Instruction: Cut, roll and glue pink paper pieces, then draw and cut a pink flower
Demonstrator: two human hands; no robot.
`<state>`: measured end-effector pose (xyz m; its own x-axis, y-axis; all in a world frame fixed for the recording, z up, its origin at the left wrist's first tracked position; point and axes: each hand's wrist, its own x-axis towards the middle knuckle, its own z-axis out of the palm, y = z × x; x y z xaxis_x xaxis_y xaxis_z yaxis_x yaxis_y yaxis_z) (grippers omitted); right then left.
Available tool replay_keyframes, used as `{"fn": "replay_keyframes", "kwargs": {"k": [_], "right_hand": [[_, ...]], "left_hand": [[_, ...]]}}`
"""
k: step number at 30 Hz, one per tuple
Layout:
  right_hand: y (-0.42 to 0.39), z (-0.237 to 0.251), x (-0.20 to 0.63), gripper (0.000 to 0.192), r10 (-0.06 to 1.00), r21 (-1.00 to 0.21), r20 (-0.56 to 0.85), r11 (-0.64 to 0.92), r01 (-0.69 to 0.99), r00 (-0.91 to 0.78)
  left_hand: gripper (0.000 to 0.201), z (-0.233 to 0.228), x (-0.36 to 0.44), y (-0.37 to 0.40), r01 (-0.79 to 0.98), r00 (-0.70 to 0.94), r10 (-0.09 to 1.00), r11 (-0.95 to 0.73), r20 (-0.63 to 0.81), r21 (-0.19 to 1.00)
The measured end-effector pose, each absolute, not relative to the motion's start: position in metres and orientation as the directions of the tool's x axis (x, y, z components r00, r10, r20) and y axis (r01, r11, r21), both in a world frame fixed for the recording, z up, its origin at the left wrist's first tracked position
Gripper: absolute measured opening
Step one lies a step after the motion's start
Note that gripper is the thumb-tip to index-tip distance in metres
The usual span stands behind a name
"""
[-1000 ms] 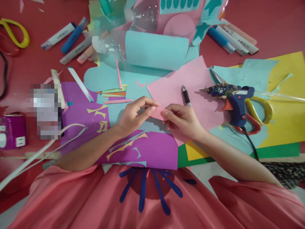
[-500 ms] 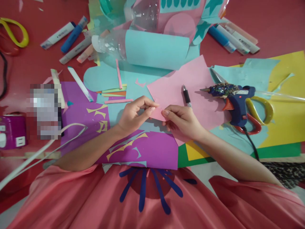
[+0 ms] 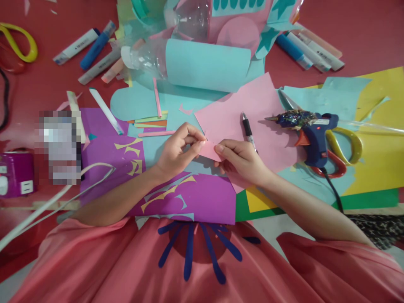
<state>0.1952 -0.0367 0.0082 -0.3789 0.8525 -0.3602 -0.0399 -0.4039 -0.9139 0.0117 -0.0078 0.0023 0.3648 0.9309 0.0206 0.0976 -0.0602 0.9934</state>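
Between my hands is a small piece of pink paper, pinched from both sides. My left hand grips its left edge between thumb and fingertips. On the other edge, the thumb and bent fingers of my right hand are closed. Beneath and beyond lies a larger pink sheet, with a black pen resting on it just past my right hand. A thin pink strip lies beside my left hand.
A hot glue gun rests at the right on scissors. Behind my hands lies a plastic bottle wrapped in light blue paper. Markers are at the back left. Yellow cut scraps lie on a purple sheet.
My left fingers have shifted slightly, with the knuckles a little higher. The small pink paper is tilted a bit differently. The right hand has barely moved.
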Motion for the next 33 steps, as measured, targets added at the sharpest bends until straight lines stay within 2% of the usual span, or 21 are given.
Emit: {"fn": "replay_keyframes", "kwargs": {"k": [7, 11, 16, 25, 33], "right_hand": [[-0.0356, 0.0117, 0.1937, 0.053, 0.860, -0.933, -0.337, -0.361, 0.010, -0.382], [-0.0348, 0.0128, 0.1945, 0.050, 0.885, -0.962, -0.270, -0.262, 0.073, -0.379], [-0.0340, 0.0141, 0.1958, 0.040, 0.896, -0.978, -0.199, -0.154, 0.143, -0.398], [-0.0347, 0.0140, 0.1957, 0.039, 0.907, -0.981, -0.164, -0.107, 0.163, -0.389], [-0.0350, 0.0130, 0.1970, 0.043, 0.955, -0.978, -0.125, -0.074, 0.193, -0.269]], "left_hand": [[0.015, 0.0010, 0.0109, -0.0103, 0.110, 0.363, 0.931, -0.097, 0.051, 0.989], [0.014, -0.0002, 0.0092, -0.0083, 0.136, 0.387, 0.921, -0.103, 0.043, 0.985], [0.020, -0.0041, 0.0078, -0.0046, 0.095, 0.401, 0.907, -0.178, 0.126, 0.979], [0.015, -0.0054, 0.0078, -0.0080, 0.053, 0.364, 0.903, -0.264, 0.228, 0.963], [0.018, -0.0061, 0.0069, -0.0080, 0.124, 0.416, 0.877, -0.315, 0.239, 0.941]]}}
